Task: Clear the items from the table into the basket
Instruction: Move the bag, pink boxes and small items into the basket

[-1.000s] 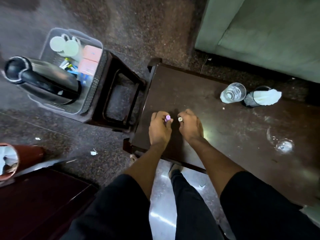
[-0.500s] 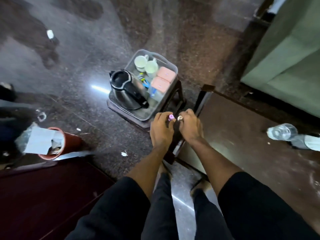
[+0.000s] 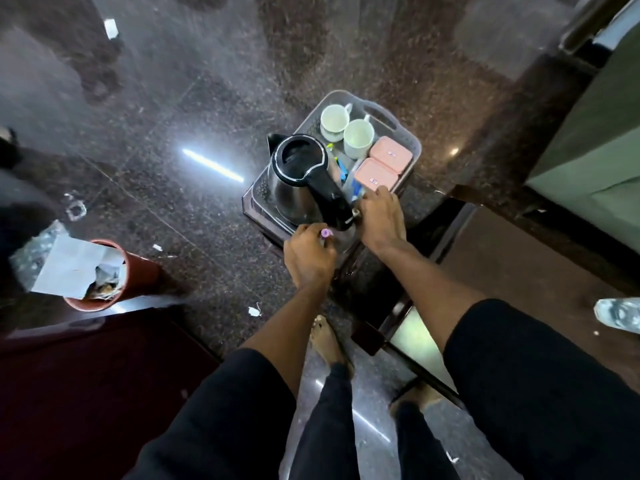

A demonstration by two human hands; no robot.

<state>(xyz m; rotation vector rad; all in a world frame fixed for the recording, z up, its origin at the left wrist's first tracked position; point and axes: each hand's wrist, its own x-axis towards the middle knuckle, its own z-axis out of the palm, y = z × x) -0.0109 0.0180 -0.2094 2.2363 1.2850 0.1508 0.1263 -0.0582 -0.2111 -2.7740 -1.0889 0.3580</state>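
A clear plastic basket [image 3: 405, 128] stands on a dark stool, with a steel kettle [image 3: 301, 181], two white cups [image 3: 346, 128] and two pink boxes [image 3: 382, 166] inside it. My left hand [image 3: 308, 258] pinches a small purple-capped item [image 3: 326, 233] over the basket's near edge. My right hand [image 3: 379, 220] pinches a small pale item [image 3: 355, 212] just beside the kettle's black handle, above the basket. The dark brown table [image 3: 540, 265] lies to the right, and a clear glass [image 3: 618, 313] lies on its side at the frame's right edge.
A red-brown bin [image 3: 131, 271] stuffed with paper stands on the floor to the left. A dark maroon surface [image 3: 86, 393] fills the lower left. A green sofa [image 3: 595, 133] sits at the far right. My bare feet are on the polished stone floor.
Both hands carried their small items from above the table leftward to the basket. The view swung left, so the table and its glasses slid out to the right.
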